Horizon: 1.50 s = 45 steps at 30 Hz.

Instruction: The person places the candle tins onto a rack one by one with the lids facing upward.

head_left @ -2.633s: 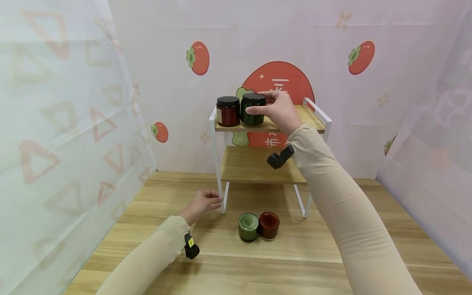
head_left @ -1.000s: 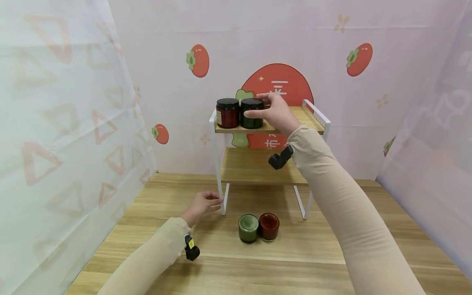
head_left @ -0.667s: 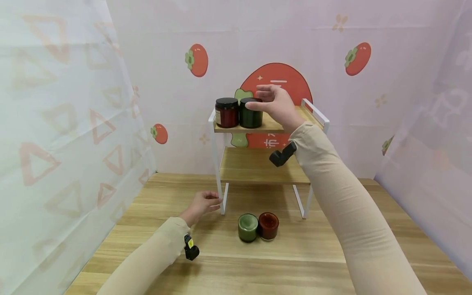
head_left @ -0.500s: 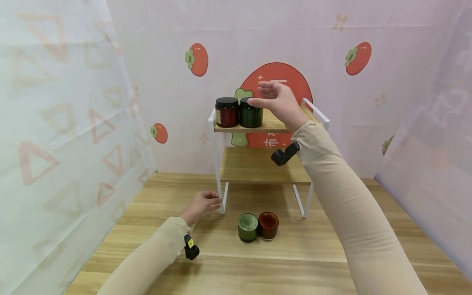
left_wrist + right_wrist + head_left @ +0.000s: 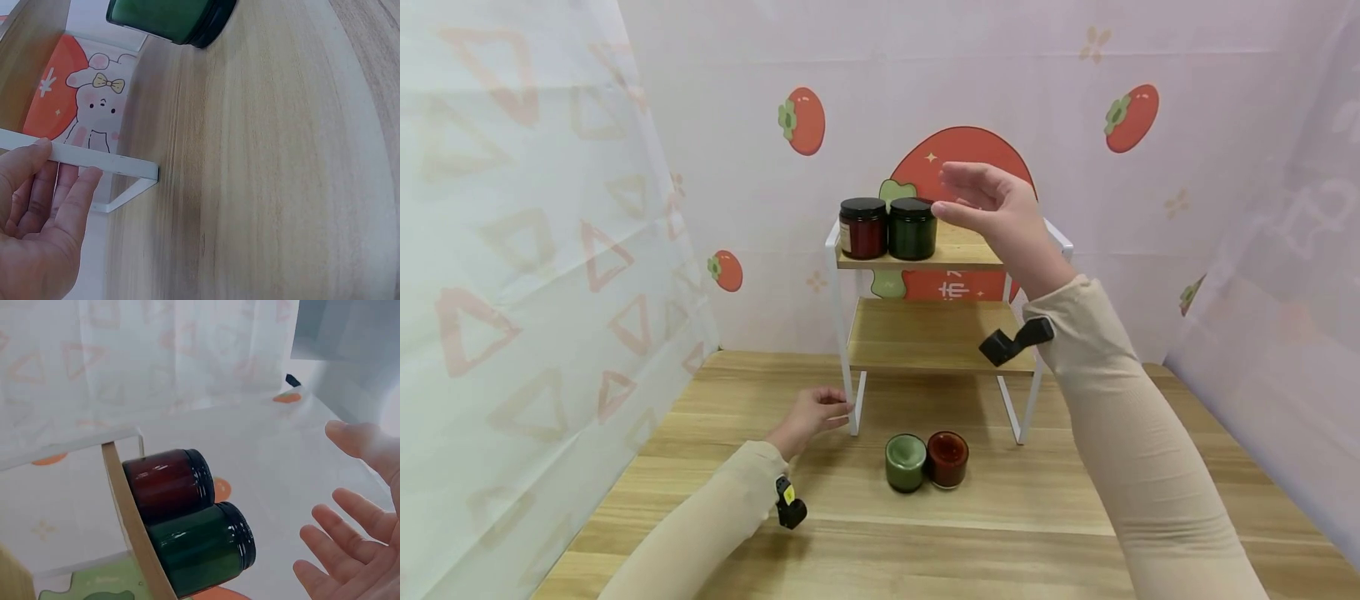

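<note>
A dark red glass jar with a black lid [image 5: 863,229] and a dark green jar with a black lid [image 5: 912,229] stand side by side at the left of the rack's top shelf [image 5: 970,250]. My right hand [image 5: 1000,204] is raised over that shelf, right of the green jar, fingers spread and nothing in them; the right wrist view shows a gap between the fingers and both lids. Low at the left, my left hand [image 5: 811,414] holds the white front leg of the rack [image 5: 100,159] between thumb and fingers.
On the wooden table [image 5: 820,558], in front of the rack, a green glass jar [image 5: 906,463] and a red glass jar [image 5: 947,460] stand close together with their hollowed bases up. The rack's lower shelf [image 5: 925,333] is wooden. Printed cloth walls [image 5: 760,192] surround the table.
My right hand has let go of the green jar, risen, and drawn away to the right. The green jar stays beside the red one. My left hand keeps its place at the leg.
</note>
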{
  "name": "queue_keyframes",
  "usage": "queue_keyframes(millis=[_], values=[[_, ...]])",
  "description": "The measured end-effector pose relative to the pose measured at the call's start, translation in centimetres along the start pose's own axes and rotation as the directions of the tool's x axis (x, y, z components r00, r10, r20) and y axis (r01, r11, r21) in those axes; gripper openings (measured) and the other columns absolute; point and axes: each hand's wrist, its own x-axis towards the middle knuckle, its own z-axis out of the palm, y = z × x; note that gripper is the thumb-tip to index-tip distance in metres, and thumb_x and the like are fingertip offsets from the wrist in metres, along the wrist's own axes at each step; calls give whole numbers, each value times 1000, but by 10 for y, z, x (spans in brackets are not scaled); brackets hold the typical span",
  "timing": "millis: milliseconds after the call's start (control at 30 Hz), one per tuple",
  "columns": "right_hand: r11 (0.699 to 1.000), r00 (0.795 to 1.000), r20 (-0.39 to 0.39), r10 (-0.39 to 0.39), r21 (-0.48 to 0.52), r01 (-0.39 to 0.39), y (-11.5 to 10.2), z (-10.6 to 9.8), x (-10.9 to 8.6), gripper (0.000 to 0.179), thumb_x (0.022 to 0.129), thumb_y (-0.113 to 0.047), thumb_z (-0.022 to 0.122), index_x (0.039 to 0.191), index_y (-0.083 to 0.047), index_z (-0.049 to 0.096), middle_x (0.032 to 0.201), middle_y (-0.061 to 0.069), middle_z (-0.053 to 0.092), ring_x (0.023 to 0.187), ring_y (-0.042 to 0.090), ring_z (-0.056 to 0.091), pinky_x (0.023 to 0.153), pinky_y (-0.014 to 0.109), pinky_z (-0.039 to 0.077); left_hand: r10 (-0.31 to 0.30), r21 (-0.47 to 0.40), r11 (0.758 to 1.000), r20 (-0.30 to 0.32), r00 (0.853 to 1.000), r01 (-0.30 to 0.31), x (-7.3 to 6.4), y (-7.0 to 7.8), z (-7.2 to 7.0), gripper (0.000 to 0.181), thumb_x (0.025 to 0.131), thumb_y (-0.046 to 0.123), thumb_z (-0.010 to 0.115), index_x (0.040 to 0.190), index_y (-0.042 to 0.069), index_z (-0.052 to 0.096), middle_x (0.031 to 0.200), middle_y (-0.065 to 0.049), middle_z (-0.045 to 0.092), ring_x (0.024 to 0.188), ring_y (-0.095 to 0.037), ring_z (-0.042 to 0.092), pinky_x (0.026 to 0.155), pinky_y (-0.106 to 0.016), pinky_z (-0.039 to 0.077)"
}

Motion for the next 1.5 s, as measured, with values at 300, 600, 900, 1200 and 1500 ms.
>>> queue_keyframes(millis=[300, 600, 900, 1200, 1500], values=[[998, 997, 48, -64, -18, 65, 14, -3, -33, 50, 83, -8, 76, 129, -6, 57, 133, 7, 58, 124, 16, 55, 106, 27, 47, -1, 10, 1000, 2, 1000, 1, 0, -1, 0, 12, 89, -5, 64, 99, -6, 59, 95, -8, 61, 109, -38, 61, 89, -36, 59], [995, 994, 105, -29, -96, 39, 28, -5, -69, 52, 85, -10, 75, 133, -6, 54, 136, 8, 57, 123, 16, 57, 100, 20, 50, -1, 29, 1000, 3, 1000, 1, 0, 1, 1, 17, 89, -3, 64, 104, -9, 58, 97, -10, 61, 108, -36, 61, 94, -40, 57], [988, 985, 154, -77, -117, 96, 60, -11, -98, 48, 83, -1, 74, 127, 2, 55, 129, 1, 61, 119, 7, 57, 103, 18, 47, -1, 25, 1000, 9, 1000, 1, 1, 2, 0, 16, 89, -4, 64, 103, -9, 58, 95, -8, 61, 108, -37, 61, 92, -37, 58], [995, 991, 129, -25, -91, 37, 108, -11, -131, 46, 83, -1, 73, 125, 4, 55, 129, 17, 59, 116, 8, 59, 98, 20, 51, 11, 27, 1000, 16, 1000, -11, 2, 2, 1, 17, 90, -4, 63, 105, -10, 57, 99, -12, 62, 109, -38, 61, 92, -37, 58], [983, 977, 164, 135, -145, -111, 150, -7, -149, 46, 82, -11, 77, 123, 0, 58, 127, 20, 60, 116, 8, 60, 97, 14, 49, 7, 36, 999, 18, 1000, -7, 0, 2, 0, 16, 90, -3, 64, 103, -9, 57, 97, -9, 61, 108, -36, 61, 93, -38, 57]])
